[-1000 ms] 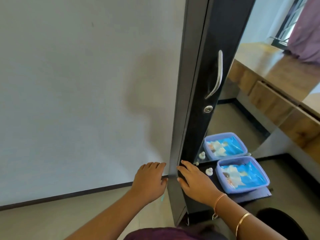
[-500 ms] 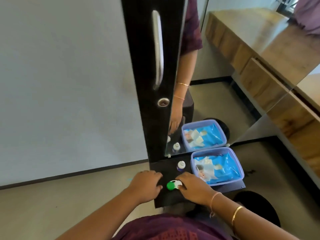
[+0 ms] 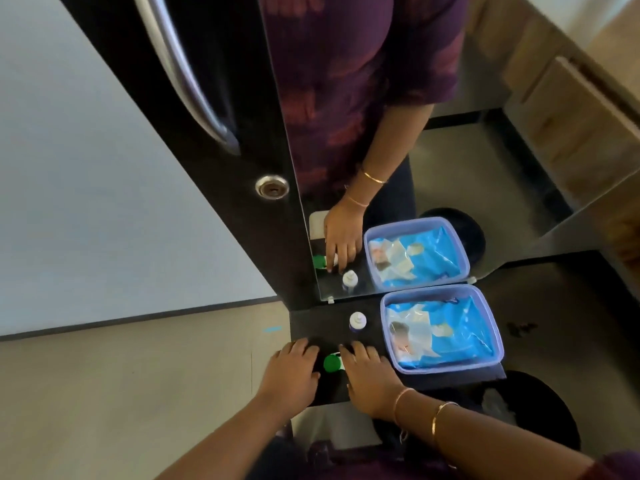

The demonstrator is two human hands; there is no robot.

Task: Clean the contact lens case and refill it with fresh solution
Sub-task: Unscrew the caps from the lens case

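A second ago my hands were feeling along the door edge; now both flank the lens case (image 3: 333, 362) at the front edge of the bench (image 3: 318, 323). My left hand (image 3: 294, 368) rests loosely curled beside the green cap, holding nothing. My right hand (image 3: 367, 372) covers the white half; I cannot tell its grip. The solution bottle (image 3: 357, 322) stands behind, so I judge uncapping comes next

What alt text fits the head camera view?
Two bare hands rest on a small black shelf: the left hand beside a green-capped contact lens case, the right hand touching its other end. Nearby stand a white-capped bottle and a lilac plastic tub, doubled in a mirror.
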